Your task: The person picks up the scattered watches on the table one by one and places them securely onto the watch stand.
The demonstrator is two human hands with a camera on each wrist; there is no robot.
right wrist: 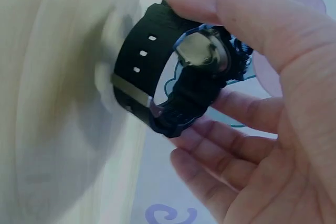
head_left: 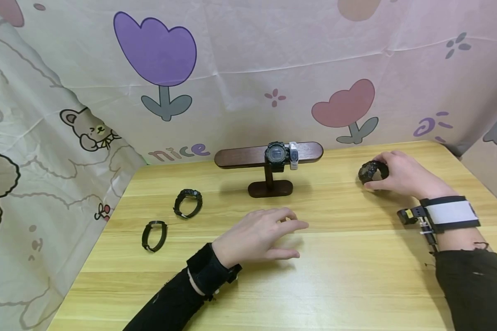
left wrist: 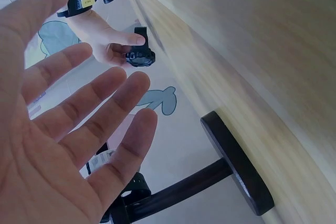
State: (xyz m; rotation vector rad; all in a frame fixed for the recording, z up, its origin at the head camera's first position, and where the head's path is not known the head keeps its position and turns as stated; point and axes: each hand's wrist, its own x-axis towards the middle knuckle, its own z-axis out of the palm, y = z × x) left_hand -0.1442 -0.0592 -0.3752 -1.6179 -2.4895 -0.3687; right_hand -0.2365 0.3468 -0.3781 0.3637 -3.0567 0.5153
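My right hand (head_left: 397, 174) grips a chunky black watch (head_left: 372, 172) at the table's far right; thumb and fingers curl round its case and strap (right wrist: 157, 85). My left hand (head_left: 262, 234) lies open with straight fingers (left wrist: 79, 114) just above the middle of the wooden table (head_left: 348, 276), holding nothing. Behind it a dark wooden T-shaped stand (head_left: 269, 158) carries a black watch (head_left: 276, 154) and a white band (head_left: 293, 155) on its bar. The stand's base (left wrist: 236, 169) shows in the left wrist view.
Two more black watches lie at the table's left: one (head_left: 188, 202) nearer the stand, a slimmer one (head_left: 154, 236) closer to me. A cartoon-print cloth (head_left: 157, 50) hangs behind and to the left of the table.
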